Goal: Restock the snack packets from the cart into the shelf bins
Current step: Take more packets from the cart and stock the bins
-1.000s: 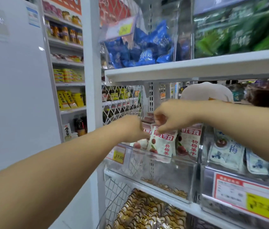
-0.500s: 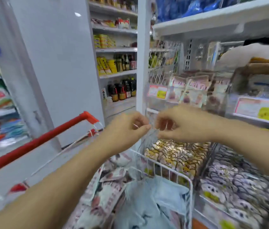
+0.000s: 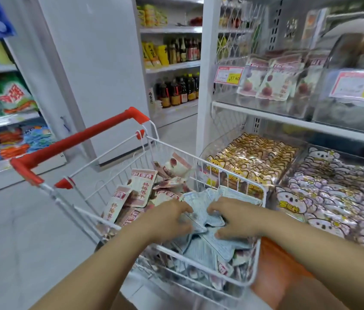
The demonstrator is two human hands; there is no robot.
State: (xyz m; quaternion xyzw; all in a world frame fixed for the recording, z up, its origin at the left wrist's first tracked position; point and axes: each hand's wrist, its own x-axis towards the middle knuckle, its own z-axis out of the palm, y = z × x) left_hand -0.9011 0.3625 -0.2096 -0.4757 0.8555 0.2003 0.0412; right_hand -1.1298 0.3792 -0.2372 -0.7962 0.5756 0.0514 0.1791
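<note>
Our left hand [image 3: 170, 218] fingers curl round blue packets [image 3: 208, 247] in the cart [image 3: 80, 137]. Right hand [image 3: 232, 220] fingers splay on them, grip unclear. Loose heap: overgrab could shed packets. Red packets [image 3: 140, 186] alongside, so wrong-bin [image 3: 255, 106] risk.

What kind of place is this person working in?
Probably a small grocery shop: a wire cart of snack packets, shelf bins with price tags, and bottles shelved behind.
</note>
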